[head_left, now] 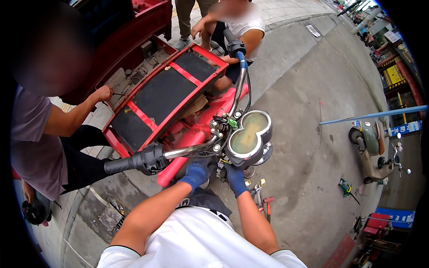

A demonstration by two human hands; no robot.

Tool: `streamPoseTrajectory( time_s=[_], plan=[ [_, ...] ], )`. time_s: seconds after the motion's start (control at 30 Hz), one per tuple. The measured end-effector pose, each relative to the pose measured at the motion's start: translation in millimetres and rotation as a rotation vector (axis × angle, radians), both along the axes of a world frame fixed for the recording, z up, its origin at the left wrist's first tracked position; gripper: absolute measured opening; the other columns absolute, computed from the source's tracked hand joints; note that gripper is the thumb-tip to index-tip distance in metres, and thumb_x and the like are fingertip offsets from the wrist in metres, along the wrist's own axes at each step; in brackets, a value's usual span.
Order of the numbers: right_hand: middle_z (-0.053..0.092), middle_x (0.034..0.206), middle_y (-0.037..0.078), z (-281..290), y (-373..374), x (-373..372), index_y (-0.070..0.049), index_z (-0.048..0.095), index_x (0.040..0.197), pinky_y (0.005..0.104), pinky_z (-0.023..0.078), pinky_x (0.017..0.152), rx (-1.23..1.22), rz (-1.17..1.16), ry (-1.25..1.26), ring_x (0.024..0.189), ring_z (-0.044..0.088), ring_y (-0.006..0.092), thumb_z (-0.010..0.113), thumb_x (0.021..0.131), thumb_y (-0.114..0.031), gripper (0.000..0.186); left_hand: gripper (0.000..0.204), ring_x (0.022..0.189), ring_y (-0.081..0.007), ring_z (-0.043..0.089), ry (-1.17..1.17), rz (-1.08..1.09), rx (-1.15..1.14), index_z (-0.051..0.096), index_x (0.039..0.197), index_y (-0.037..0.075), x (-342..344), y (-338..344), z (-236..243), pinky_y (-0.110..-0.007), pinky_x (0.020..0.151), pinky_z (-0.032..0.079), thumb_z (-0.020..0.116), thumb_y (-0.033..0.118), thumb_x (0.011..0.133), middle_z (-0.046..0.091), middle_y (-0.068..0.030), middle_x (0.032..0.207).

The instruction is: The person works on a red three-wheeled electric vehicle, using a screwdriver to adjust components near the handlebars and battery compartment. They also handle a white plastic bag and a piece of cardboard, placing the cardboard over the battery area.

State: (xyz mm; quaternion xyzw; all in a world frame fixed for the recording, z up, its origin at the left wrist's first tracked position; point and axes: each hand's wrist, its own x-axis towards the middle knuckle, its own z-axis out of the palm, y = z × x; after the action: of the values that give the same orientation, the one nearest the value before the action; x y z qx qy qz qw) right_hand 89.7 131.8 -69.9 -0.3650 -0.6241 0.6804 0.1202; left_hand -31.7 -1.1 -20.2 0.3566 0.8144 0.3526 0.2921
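Though patchy, grey outdoor concrete [304, 116] below the handlebar [240, 84].

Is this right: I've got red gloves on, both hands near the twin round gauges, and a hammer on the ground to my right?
Not quite: the gloves on your left hand and right hand are blue, as the head view shows. Both hands are near the twin round gauges, and a hammer lies on the ground to your right.

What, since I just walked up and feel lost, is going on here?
The left hand and right hand, both blue-gloved, are close by the twin gauges at the handlebar; what they grip is hidden. Another person's hand holds a thin tool beside the red frame. A red hammer lies nearby.
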Motion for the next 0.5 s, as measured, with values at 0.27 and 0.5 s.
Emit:
streamPoseTrajectory(
  time_s=[0.27, 0.5],
  plan=[
    [0.059, 0.069, 0.004, 37.9, -1.6, 19.7, -0.001, 0.06, 0.1, 0.0278, 0.039, 0.045, 0.204, 0.072, -0.047, 0.049, 0.049, 0.0093, 0.059, 0.089, -0.013, 0.017, 0.033, 0.099, -0.0318, 0.061, -0.138, 0.003, 0.051, 0.065, 0.108, 0.005, -28.8, -44.5, 35.3, -0.039, 0.089, 0.045, 0.058, 0.029, 0.087, 0.065, -0.0178, 0.104],
    [0.058, 0.064, 0.007, 15.4, 6.6, 68.6, -0.004, 0.06, 0.107, 0.0267, 0.038, 0.037, -0.028, 0.166, -0.352, 0.042, 0.047, 0.0099, 0.059, 0.088, -0.017, 0.024, 0.032, 0.068, -0.0173, 0.063, -0.266, 0.394, 0.099, 0.062, 0.104, 0.003, -30.2, -179.4, -61.8, -0.032, 0.064, 0.051, 0.058, 0.032, 0.092, 0.067, -0.0058, 0.081]
  ],
)
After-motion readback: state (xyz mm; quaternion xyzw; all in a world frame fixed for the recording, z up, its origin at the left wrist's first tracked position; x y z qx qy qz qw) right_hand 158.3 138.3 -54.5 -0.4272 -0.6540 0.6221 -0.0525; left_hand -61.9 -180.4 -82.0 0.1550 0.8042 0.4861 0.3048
